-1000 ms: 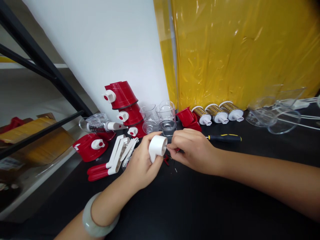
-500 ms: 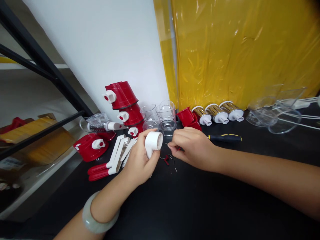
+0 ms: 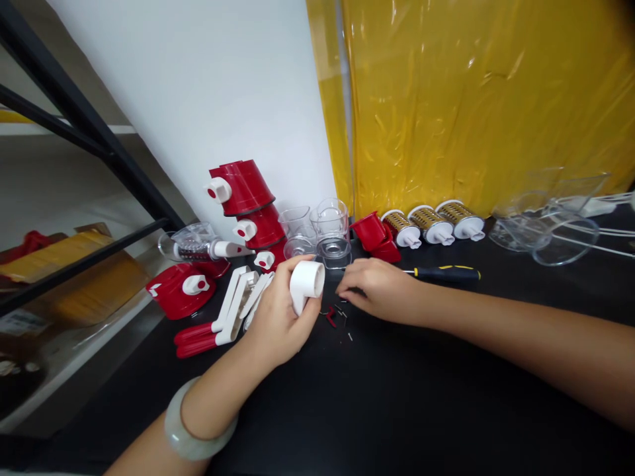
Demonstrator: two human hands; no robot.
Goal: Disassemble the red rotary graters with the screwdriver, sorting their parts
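My left hand [image 3: 285, 317] is closed round a white plastic crank arm, its hollow round end [image 3: 308, 279] sticking out above the thumb and facing right. The rest of that arm is hidden by the palm. My right hand [image 3: 374, 287] is down at the black table, fingertips pinched together beside several small metal pins [image 3: 342, 311]. Whether a pin sits between those fingertips is too small to tell. A little red plastic piece [image 3: 331, 316] lies among the pins. Behind my right hand lies a screwdriver [image 3: 449, 273] with a black and yellow handle, its shaft partly covered.
White cranks with red grips [image 3: 196, 338] lie left of my left hand. Red grater bodies [image 3: 243, 188] are stacked behind, near clear plastic hoppers [image 3: 331, 228]. Red pushers [image 3: 374, 235], metal grater drums [image 3: 430, 223] and clear parts [image 3: 546, 221] line the back. A black-framed shelf [image 3: 84, 125] stands left.
My right hand has lowered slightly from beside the white crank arm to the pins on the table. The pin seen at its fingertips earlier no longer shows clearly. My left hand has barely moved.
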